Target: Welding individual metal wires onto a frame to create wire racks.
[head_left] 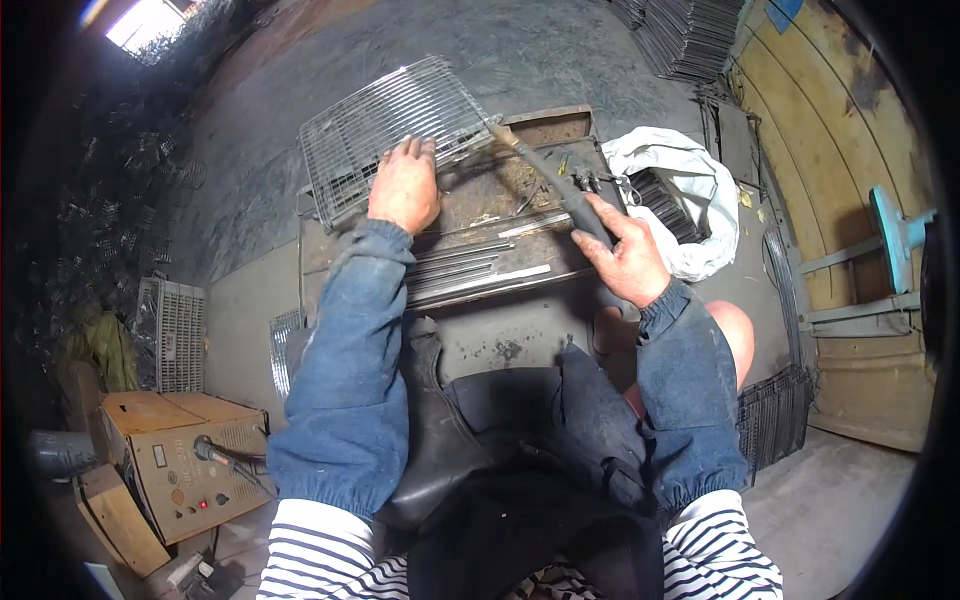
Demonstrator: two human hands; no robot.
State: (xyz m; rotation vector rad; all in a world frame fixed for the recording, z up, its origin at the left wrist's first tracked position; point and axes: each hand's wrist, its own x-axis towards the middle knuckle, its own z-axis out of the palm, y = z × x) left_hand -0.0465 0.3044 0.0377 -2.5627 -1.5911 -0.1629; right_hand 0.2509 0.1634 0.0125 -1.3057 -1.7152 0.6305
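Observation:
A metal wire basket with closely spaced bars rests tilted on the far left part of a low worktable. My left hand grips its near edge, fingers together over the wires, thumb hidden. My right hand is wrapped around the dark handle of a welding torch. The torch points up and left, its brass-coloured tip at the basket's right corner; I cannot tell whether they touch. Loose metal rods lie along the table's near side.
Right of the table stands a white sack holding dark metal pieces. A welding power unit is at lower left, near a white plastic crate. Stacked wire panels stand far right. Wire parts are heaped at left.

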